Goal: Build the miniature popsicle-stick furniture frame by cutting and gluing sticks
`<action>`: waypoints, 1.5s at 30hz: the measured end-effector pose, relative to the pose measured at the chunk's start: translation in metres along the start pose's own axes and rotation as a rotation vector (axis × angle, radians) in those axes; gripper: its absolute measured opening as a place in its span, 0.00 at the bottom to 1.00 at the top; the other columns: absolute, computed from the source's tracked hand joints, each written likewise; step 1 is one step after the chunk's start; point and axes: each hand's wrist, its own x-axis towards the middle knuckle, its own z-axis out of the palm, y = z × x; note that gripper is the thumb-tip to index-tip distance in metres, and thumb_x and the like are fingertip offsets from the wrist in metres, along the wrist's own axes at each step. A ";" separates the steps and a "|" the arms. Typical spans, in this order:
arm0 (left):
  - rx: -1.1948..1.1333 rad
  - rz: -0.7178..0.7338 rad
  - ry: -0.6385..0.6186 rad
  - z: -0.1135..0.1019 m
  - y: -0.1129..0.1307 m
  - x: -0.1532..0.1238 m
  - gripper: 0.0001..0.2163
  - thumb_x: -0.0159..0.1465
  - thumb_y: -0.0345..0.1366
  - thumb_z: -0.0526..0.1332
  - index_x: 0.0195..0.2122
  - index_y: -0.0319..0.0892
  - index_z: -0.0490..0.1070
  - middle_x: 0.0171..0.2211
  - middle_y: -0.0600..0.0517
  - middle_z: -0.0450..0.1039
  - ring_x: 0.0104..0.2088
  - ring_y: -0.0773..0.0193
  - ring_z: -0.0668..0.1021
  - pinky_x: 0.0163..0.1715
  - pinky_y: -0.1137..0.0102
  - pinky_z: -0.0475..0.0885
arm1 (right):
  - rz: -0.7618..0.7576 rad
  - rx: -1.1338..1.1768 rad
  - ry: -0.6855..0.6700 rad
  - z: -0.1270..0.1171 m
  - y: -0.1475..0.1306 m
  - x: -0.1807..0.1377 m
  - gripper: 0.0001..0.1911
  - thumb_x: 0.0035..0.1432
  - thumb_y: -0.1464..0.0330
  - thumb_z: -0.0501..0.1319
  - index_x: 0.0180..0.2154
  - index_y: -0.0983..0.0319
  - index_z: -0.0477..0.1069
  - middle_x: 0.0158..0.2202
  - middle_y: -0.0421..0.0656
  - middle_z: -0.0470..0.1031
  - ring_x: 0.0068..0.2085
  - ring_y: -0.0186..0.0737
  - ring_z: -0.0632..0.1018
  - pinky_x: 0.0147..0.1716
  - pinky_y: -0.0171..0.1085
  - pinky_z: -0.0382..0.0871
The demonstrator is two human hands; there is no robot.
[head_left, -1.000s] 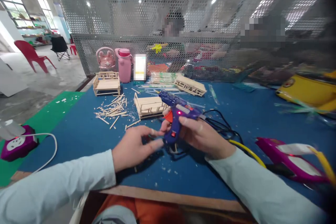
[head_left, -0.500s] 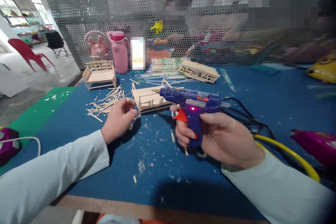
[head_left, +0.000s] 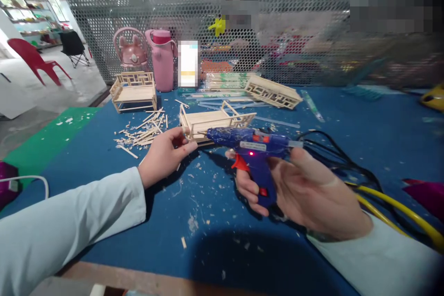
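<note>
My right hand (head_left: pixel 305 189) is wrapped round the handle of a blue hot glue gun (head_left: pixel 248 141), with fingers by its orange trigger. A red light glows on the gun's side, and its nozzle points left, near the front left corner of a miniature wooden bench (head_left: pixel 211 120). That bench, built of thin sticks, stands on the blue tabletop. At its left end, my left hand (head_left: pixel 168 152) grips the corner between thumb and fingers. The gun hides part of the bench's front.
Loose stick pieces (head_left: pixel 145 129) lie left of the bench. Behind stand a finished miniature bench (head_left: pixel 135 92), a pink bottle (head_left: pixel 163 64), a phone (head_left: pixel 188 64) and another stick piece (head_left: pixel 272 92). Black cables (head_left: pixel 333 148) and a yellow cable (head_left: pixel 391 208) run at right. A perforated metal screen (head_left: pixel 145 9) borders the back.
My left hand has closed on the bench's left corner, its thumb reaching further right. The glue gun has come lower, so its nozzle now sits nearer that corner. The view has shifted slightly.
</note>
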 end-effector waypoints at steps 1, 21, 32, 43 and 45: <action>-0.016 0.000 -0.004 0.000 -0.001 -0.001 0.06 0.58 0.37 0.60 0.31 0.39 0.67 0.24 0.57 0.63 0.24 0.72 0.65 0.26 0.74 0.61 | 0.016 0.005 -0.003 0.000 0.001 0.000 0.30 0.49 0.41 0.55 0.39 0.58 0.70 0.25 0.41 0.65 0.24 0.36 0.66 0.19 0.33 0.62; -0.290 -0.163 0.043 0.005 0.005 0.001 0.13 0.53 0.26 0.62 0.38 0.40 0.61 0.22 0.60 0.66 0.20 0.74 0.68 0.23 0.76 0.62 | -0.081 -0.525 0.316 0.006 0.014 0.009 0.23 0.54 0.46 0.55 0.29 0.61 0.63 0.18 0.36 0.61 0.18 0.30 0.64 0.14 0.30 0.58; -0.286 -0.118 0.076 0.007 0.001 0.002 0.12 0.53 0.27 0.62 0.37 0.40 0.61 0.23 0.59 0.67 0.21 0.74 0.67 0.22 0.77 0.61 | -0.126 -0.547 0.374 0.013 0.011 0.010 0.24 0.52 0.46 0.55 0.31 0.61 0.65 0.17 0.35 0.61 0.18 0.31 0.64 0.13 0.30 0.58; -0.305 -0.134 0.082 0.006 0.003 0.001 0.12 0.53 0.26 0.62 0.36 0.40 0.62 0.22 0.59 0.66 0.20 0.75 0.67 0.21 0.77 0.61 | -0.115 -0.565 0.407 0.014 0.011 0.013 0.25 0.52 0.44 0.54 0.30 0.60 0.63 0.17 0.34 0.60 0.17 0.31 0.65 0.13 0.30 0.59; -0.314 -0.132 0.085 0.006 0.003 0.002 0.12 0.52 0.26 0.62 0.36 0.40 0.62 0.22 0.59 0.66 0.20 0.75 0.67 0.22 0.76 0.61 | -0.118 -0.569 0.424 0.014 0.012 0.014 0.26 0.51 0.43 0.54 0.29 0.60 0.62 0.17 0.34 0.61 0.17 0.31 0.66 0.13 0.31 0.60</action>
